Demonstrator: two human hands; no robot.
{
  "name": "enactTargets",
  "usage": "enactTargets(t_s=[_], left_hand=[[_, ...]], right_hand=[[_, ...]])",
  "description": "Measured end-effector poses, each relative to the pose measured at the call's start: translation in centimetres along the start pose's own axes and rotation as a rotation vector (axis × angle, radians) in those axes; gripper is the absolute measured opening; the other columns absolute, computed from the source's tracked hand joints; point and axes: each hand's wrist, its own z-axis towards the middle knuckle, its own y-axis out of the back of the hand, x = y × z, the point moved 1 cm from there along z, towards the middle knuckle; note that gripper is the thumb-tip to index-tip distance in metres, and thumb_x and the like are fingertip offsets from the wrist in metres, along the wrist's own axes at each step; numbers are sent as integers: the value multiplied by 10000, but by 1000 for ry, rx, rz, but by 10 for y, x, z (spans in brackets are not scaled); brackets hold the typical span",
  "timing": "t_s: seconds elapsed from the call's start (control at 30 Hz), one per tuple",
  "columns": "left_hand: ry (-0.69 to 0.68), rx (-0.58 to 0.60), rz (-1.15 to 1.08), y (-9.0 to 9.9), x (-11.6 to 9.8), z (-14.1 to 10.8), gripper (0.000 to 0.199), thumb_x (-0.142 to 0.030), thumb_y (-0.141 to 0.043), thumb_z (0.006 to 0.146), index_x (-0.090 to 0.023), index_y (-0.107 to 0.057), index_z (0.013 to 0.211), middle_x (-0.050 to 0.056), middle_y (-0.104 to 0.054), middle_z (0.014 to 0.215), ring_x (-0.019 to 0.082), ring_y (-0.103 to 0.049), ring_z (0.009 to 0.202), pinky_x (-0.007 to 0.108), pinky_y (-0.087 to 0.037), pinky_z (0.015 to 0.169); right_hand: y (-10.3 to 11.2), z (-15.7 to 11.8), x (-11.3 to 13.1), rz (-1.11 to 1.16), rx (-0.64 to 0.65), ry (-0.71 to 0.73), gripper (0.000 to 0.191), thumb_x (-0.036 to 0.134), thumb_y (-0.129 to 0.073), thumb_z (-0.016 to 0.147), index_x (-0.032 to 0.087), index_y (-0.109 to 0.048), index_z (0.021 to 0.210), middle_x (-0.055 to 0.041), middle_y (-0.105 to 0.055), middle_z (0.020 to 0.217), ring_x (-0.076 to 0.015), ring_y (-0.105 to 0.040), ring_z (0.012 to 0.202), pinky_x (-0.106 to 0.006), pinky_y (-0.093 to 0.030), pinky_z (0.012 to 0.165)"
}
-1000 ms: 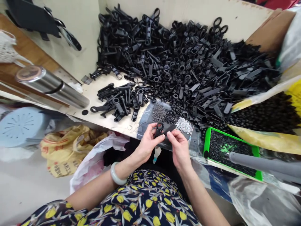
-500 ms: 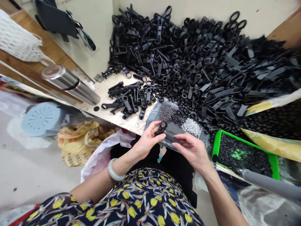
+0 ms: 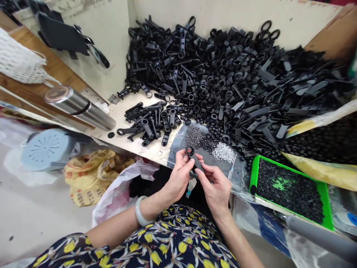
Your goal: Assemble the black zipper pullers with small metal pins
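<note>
My left hand grips the ringed end of a black plastic part between thumb and fingers. The fingers of my right hand are closed on the flat lower end of that same part. Just beyond my hands, a dark mat bears small dark pieces and a heap of silvery pins. To the left of the mat lies a small pile of black ringed handles. Behind it all rises a large heap of black plastic parts.
A green tray of small black pieces stands at the right, near a grey rod. At the left are a steel flask, a blue stool, a yellow sack and a white bag.
My right hand has moved left and down, closer to my left hand. The black part now tilts more steeply between both hands. The camera view has shifted slightly.
</note>
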Motion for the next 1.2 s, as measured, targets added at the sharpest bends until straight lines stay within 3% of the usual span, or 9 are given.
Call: enactTargets(t_s=[0.27,0.4,0.73,0.9,1.07,1.2], left_hand=[[-80,2,26,-4,7,3,337,-324,-681,968,-263,-432,1187,50,-684,1207,191,-684,1110,362,-540,969],[-134,-2,74,-6,10,5,356,-340,-706,958,-264,-431,1172,48,-694,1175,193,-700,1064,355,-561,928],[-129,-6,92,3,8,9,261,-323,-718,946,-191,-611,1144,70,-756,1058,202,-714,1026,312,-547,918],[-130,-58,75,5,-5,10,271,-330,-747,914,-176,-627,1102,66,-775,979,205,-744,935,339,-550,918],[-84,-39,73,6,-14,6,325,-326,-805,861,-180,-646,1103,83,-777,1086,220,-729,1049,342,-536,978],[-63,-10,98,16,-14,2,325,-327,-825,849,-186,-657,1089,72,-769,1099,205,-723,1039,301,-543,931]], right_hand=[[-8,2,9,-127,-86,130,137,348,-748,933,220,-717,971,-15,-687,859,-143,-603,653,-282,-505,597],[-11,2,9,-94,-90,74,167,376,-748,929,220,-694,899,11,-604,783,-127,-513,598,-268,-439,544],[-15,-7,3,-29,-49,-63,269,431,-785,882,230,-664,1014,-1,-665,879,-140,-560,656,-274,-492,599],[-13,-7,2,19,19,-110,317,430,-783,876,230,-627,1066,-26,-691,983,-170,-649,787,-309,-562,718],[-21,4,4,187,258,-91,403,411,-718,935,238,-636,1290,-93,-700,1271,-232,-701,1092,-373,-602,922],[-29,2,6,242,260,-55,302,403,-655,986,240,-727,1229,-98,-689,1323,-246,-700,1124,-358,-621,884]])
